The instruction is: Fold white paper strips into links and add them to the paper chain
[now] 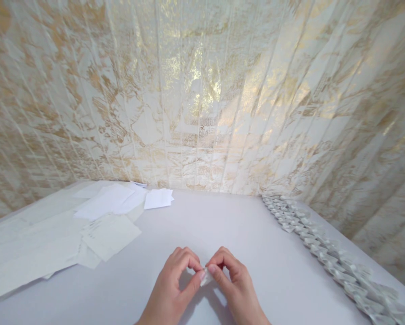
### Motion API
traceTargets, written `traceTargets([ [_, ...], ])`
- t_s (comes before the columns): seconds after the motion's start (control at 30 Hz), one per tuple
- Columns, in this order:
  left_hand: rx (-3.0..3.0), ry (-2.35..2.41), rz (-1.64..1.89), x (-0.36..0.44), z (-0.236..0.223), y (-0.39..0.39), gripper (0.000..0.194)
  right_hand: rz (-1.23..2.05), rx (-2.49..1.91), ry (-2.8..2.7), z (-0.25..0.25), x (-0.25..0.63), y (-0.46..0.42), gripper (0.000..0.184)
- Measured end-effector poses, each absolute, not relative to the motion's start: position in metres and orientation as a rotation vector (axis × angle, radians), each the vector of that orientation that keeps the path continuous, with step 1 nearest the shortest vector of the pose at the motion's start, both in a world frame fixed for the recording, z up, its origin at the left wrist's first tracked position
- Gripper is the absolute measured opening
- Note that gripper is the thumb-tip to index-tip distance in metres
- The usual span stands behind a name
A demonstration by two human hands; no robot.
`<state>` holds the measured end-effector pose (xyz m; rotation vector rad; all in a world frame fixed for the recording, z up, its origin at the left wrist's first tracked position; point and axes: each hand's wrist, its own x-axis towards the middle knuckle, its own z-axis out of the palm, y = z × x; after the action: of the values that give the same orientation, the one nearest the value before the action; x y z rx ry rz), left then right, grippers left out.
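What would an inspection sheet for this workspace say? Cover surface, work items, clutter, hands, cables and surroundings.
Surface: pale tabletop, looks smooth.
Work items: small pale piece, apparently folded paper, fold details too small to tell; rows of folded pieces run along the right side.
Clutter: loose paper sheets overlap on the left; small white slips lie beside them, toward the far edge.
Hands: left hand and right hand both pinch the small pale piece between thumb and fingers.
Cables: nothing seen.
Surroundings: white and gold patterned covering behind the tabletop and to its right, shiny in places.
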<state>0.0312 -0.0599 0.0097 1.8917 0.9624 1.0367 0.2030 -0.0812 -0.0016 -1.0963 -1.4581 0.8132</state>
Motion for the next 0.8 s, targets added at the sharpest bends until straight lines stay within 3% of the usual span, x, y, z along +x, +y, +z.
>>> traceTargets([
  [0.13,1.752,0.982,1.099,0.031,0.011,-0.065,0.014,1.071,-1.094,-1.188,-0.009,0.201,-0.075,0.041],
  [0.23,1.677,0.967,1.003,0.032,0.008,-0.066,0.026,1.129,-1.063,-1.051,-0.015,0.2,-0.072,0.039],
  [0.33,1.639,0.878,0.876,0.033,0.003,-0.064,0.021,1.135,-1.04,-1.043,-0.017,0.199,-0.073,0.037],
  [0.8,1.723,0.917,0.929,0.031,-0.002,-0.063,0.02,0.948,-1.204,-1.396,-0.003,0.201,-0.081,0.016],
])
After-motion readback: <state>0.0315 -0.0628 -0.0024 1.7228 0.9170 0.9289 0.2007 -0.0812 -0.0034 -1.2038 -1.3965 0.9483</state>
